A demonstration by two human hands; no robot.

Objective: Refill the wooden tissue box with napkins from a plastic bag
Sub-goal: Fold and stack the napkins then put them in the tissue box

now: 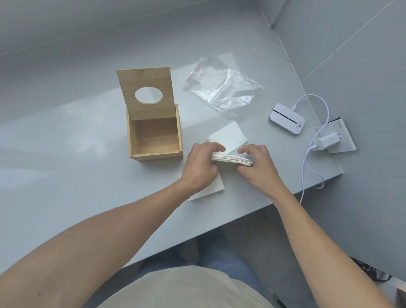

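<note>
Both hands, left hand (199,168) and right hand (258,168), pinch a thin stack of white paper napkins (231,160) between them, beside the open square bamboo tissue box (155,136); crinkled clear plastic bag (222,85) lies beyond.

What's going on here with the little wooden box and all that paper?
A person is refilling a wooden tissue box, which stands empty with its lid tipped up. The left hand and right hand together pinch a stack of napkins above the table. More napkins lie beneath and behind. The plastic bag lies flat, apparently emptied.
</note>
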